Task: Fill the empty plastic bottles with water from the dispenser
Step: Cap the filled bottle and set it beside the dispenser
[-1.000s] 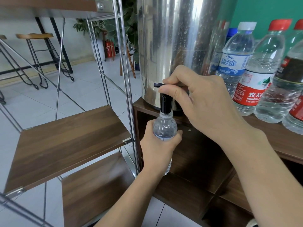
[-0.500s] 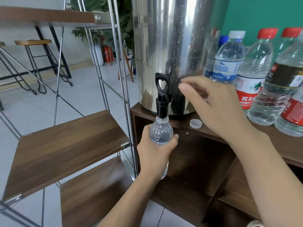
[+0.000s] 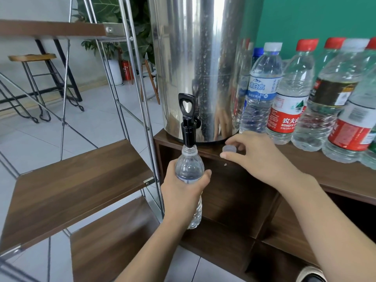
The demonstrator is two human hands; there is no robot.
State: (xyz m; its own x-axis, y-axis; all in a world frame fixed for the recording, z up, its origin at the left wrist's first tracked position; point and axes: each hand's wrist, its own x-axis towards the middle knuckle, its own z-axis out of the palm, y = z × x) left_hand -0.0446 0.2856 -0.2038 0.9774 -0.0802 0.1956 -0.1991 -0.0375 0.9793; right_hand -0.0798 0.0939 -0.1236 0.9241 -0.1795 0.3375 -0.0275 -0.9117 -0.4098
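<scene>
Right hand (image 3: 262,157) now down pinching cap (image 3: 227,148); left hand (image 3: 183,192) gripping bottle (image 3: 189,169) under tap (image 3: 188,121).

Bottle under the tap
Clear uncapped bottle (image 3: 189,165) stands upright, mouth touching the steel dispenser's (image 3: 195,64) black tap (image 3: 188,123).

a dark wood table (image 3: 335,180) with open compartments below carries a steel water dispenser (image 3: 199,64) at its left end. a row of capped plastic bottles (image 3: 289,110) stands upright just right of the dispenser, crowded close. a small white cap (image 3: 228,148) lies on the top near the front edge.
</scene>
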